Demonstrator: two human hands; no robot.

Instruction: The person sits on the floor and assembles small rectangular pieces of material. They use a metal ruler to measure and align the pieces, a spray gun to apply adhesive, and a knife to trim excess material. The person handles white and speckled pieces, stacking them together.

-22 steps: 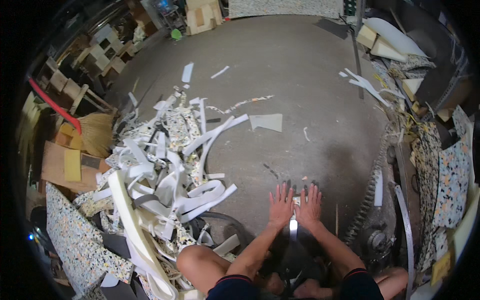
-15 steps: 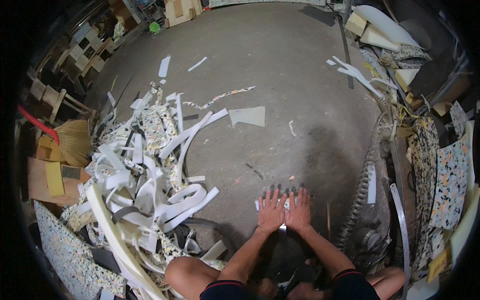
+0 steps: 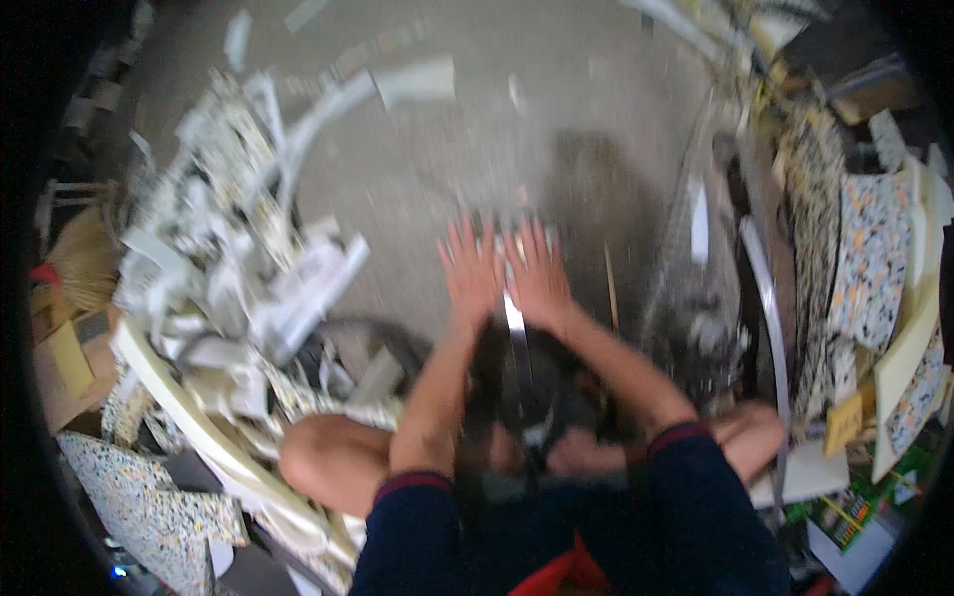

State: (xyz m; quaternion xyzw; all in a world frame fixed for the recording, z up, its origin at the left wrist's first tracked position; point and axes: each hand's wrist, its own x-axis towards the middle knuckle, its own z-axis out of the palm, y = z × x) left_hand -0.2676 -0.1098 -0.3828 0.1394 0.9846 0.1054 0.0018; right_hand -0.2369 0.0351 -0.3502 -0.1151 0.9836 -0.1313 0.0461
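Note:
Side by side on the grey floor, my left hand and my right hand lie palms down with fingers stretched forward and slightly spread. A pale piece shows in small bits between and beside the fingers; my hands cover most of it, and blur hides its kind. From between my wrists a narrow shiny metal strip runs back toward my body. Its far end meets the hands; its near end fades into shadow between my bare feet. Neither hand is wrapped around anything.
A tangled heap of white foam offcuts lies at left, with a straw broom beyond it. Speckled foam sheets stand at right. A long pale metal ruler-like strip lies nearer, and a thin stick rests beside my right forearm.
The view has tipped down toward my body and is blurred, so everything sits higher in it. Both hands remain flat on the pale piece. More of the metal strip shows between my wrists.

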